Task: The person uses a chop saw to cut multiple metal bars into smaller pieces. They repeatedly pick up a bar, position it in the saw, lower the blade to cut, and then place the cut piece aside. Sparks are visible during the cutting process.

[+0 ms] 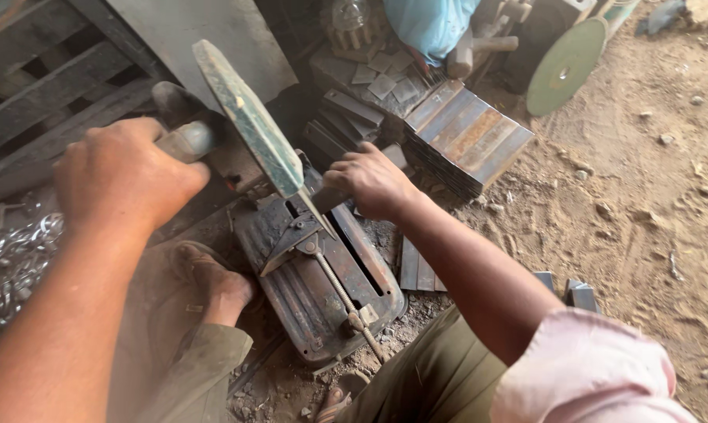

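Far left: heap of shiny metal scraps (13,254) on the ground, beside dark wooden slats (41,86).

Left hand (123,176) is closed in a full fist round the saw handle (189,139), a pale grip at the top of the machine. Fingers wrapped tight, nothing else in it.

Centre: chop saw, cutting disc (252,125) raised and tilted, greenish, edge pointing down toward the saw base (319,294), a rusty ridged plate with a clamp screw (346,301) running along it. A bare foot (213,278) rests at the base's left edge, touching or nearly so. Another foot in a sandal (338,399) shows at the bottom edge.

Right hand (373,184) is curled shut over a dark metal strip (330,200) lying on the base right under the disc. It grips the strip's right end; the hand hides most of it, so the exact hold is unclear.

Handling, as a judgement: the strip looks stiff, thin steel, fairly light, edges probably sharp, surface dusty not slippery. Best held on the flat well to the right of the disc line. The saw head looks heavy; handle is the only safe hold.

Right of that: stack of cut steel pieces (467,137), rusty-banded, close to the right hand. More short flat pieces (418,270) just beside the base. A spare green disc (565,66) leans further back. Dirt floor (644,196) at right.
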